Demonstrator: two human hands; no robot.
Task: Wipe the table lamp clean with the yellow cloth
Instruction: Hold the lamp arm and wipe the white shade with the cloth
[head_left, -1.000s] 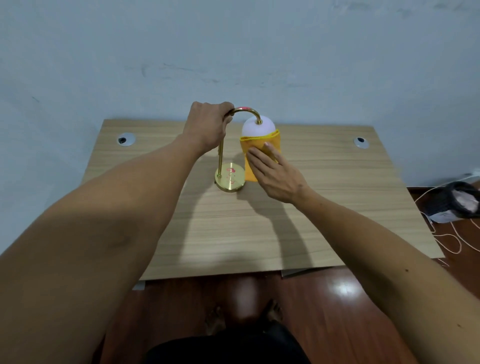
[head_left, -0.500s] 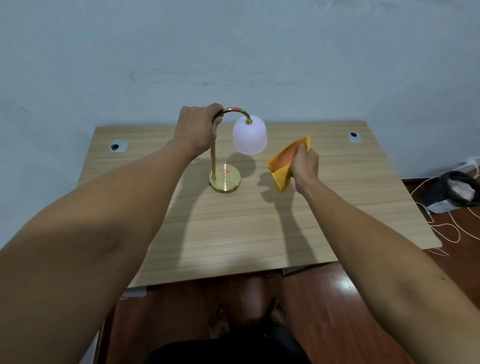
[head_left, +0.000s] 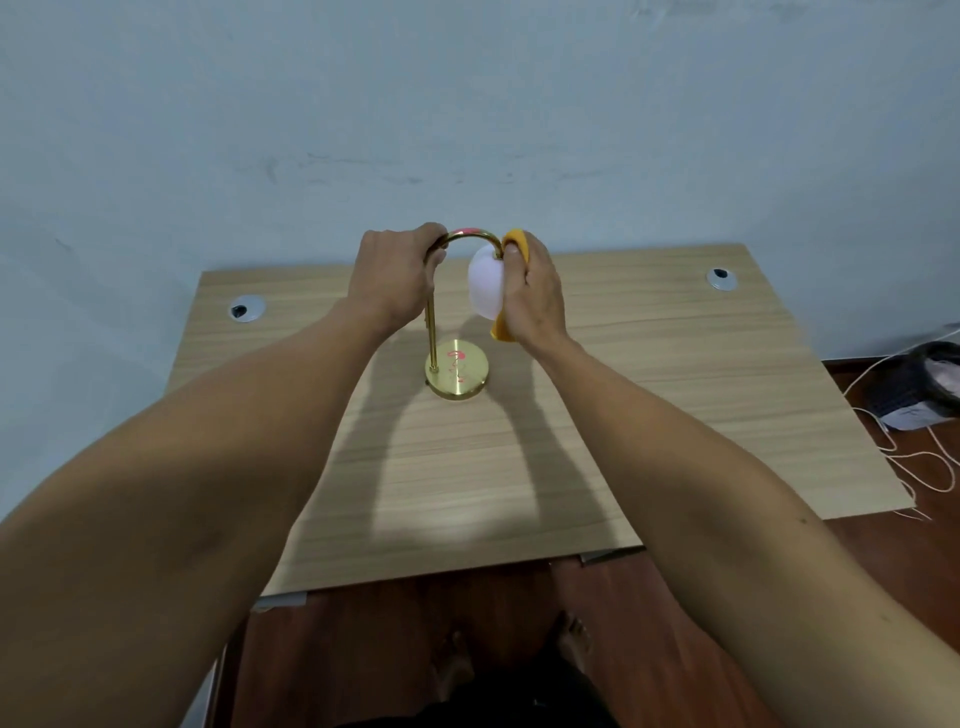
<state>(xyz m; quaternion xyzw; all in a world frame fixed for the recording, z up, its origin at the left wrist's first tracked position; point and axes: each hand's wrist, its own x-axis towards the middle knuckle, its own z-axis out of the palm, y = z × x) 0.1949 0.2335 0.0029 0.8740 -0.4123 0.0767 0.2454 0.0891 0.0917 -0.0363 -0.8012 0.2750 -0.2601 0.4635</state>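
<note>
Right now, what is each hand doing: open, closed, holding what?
Left hand: grips the lamp's gold arch.
Right hand: holds the yellow cloth against the white shade.

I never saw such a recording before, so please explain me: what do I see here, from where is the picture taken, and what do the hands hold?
There is no machine: a person works with bare hands, and the camera sits on their head, looking forward and down. On the wooden table stands a small gold table lamp with a white shade. The left hand grips the lamp's curved arm. The right hand holds the yellow cloth against the shade.
</note>
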